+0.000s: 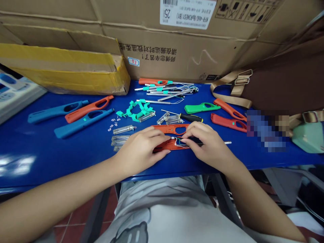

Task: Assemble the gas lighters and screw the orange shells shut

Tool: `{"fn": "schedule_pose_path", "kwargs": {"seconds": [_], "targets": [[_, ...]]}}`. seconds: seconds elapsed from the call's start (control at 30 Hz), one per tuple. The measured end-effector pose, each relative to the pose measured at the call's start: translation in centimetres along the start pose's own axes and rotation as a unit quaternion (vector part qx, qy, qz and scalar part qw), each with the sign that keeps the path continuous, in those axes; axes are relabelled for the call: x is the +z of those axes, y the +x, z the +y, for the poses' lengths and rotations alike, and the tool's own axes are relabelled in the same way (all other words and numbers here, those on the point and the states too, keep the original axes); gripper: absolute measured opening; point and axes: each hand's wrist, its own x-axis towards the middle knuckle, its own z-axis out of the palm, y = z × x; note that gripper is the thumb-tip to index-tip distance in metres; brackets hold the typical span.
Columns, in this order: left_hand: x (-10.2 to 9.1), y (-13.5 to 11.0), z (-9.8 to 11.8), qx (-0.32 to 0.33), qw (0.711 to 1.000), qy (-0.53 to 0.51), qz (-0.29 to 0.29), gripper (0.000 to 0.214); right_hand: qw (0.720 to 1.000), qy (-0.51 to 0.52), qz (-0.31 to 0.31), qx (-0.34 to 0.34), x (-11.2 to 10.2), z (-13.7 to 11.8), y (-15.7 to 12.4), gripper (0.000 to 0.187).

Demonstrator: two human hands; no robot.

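Grip L is closed on an orange half-shell, fingers on top, thumb at near edge; shell lies under & just R of it. White piece at L fingertips. Grip R has thumb & index pinched on thin wires over shell's R part. 2nd orange half-shell sits just far of the 1st, betw. hands, partly hidden. Silver rod end pokes out R of grip R.

Bench: glossy blue. L to R: white device at L edge; 2 blue shells w/ orange shell betw.; tiny white bits; clear tubes, more of same nearer & to R; teal pcs; silver rods w/ wires, far side; yellow/blk screwdriver; green shell; 2 red shells; blurred patch R of those.

Room, L to R: red floor tiles below near edge, yellow-taped box far L, big carton across far side, brown bag w/ tan strap far R.
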Motion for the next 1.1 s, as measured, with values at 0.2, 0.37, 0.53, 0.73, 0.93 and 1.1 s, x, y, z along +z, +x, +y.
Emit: {"fn": "schedule_pose_path", "kwargs": {"seconds": [0.2, 0.37, 0.53, 0.73, 0.93, 1.1], "targets": [[0.0, 0.0, 0.2, -0.013, 0.998, -0.050, 0.034, 0.025, 0.997, -0.037, 0.058, -0.042, 0.5, -0.2, -0.7, 0.002], [-0.1, 0.2, 0.3, 0.010, 0.995, -0.087, 0.051, 0.020, 0.995, -0.049, 0.064, -0.066, 0.7, -0.1, -0.9, 0.004], [-0.1, 0.4, 0.4, 0.022, 0.992, -0.106, 0.068, 0.016, 0.994, -0.043, 0.066, -0.076, 0.9, -0.2, -0.9, 0.007], [-0.1, 0.5, 0.6, 0.021, 0.990, -0.115, 0.081, 0.010, 0.989, -0.045, 0.083, -0.110, 0.9, -0.2, -1.2, 0.009], [0.0, 0.5, 0.6, 0.035, 0.988, -0.124, 0.085, 0.007, 0.990, -0.049, 0.081, -0.106, 0.8, -0.3, -1.3, 0.007], [0.0, 0.6, 0.5, 0.030, 0.988, -0.115, 0.094, 0.009, 0.993, -0.040, 0.068, -0.090, 0.8, -0.4, -1.1, 0.006]]}}
